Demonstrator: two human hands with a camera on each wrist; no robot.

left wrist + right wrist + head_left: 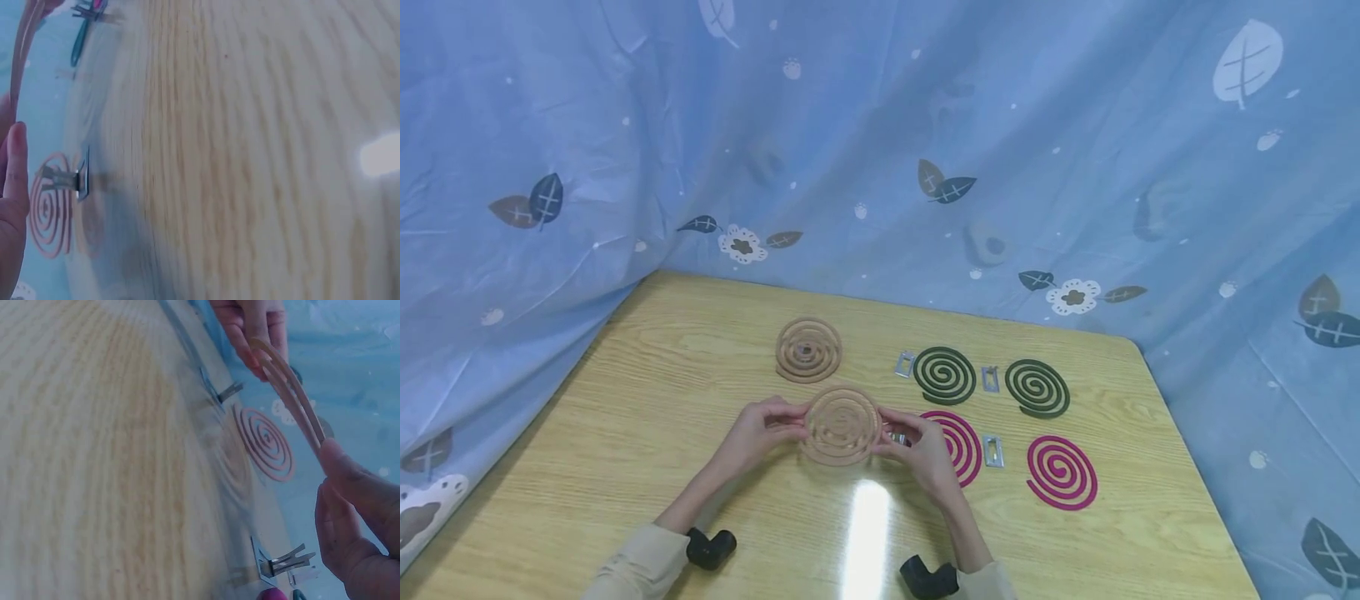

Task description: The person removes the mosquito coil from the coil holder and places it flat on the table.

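Note:
Between both hands is a brown spiral mosquito coil (841, 423), raised over the table with its face toward the head camera. Its left edge is pinched by the thumb and fingers of my left hand (760, 429). The right edge is pinched the same way by my right hand (923, 450). Seen edge-on in the right wrist view, the held coil (294, 400) shows two thin, slightly bowed layers. Another brown coil (808, 350) sits just behind it. A small metal stand (80, 179) with upright prongs appears in the left wrist view.
Two dark green coils (945, 375) are at the right back. In front are two magenta coils (1062, 472), one partly covered by my right hand. Small metal stands (993, 451) lie among them. A blue patterned curtain (850, 150) hangs behind the wooden table (700, 333).

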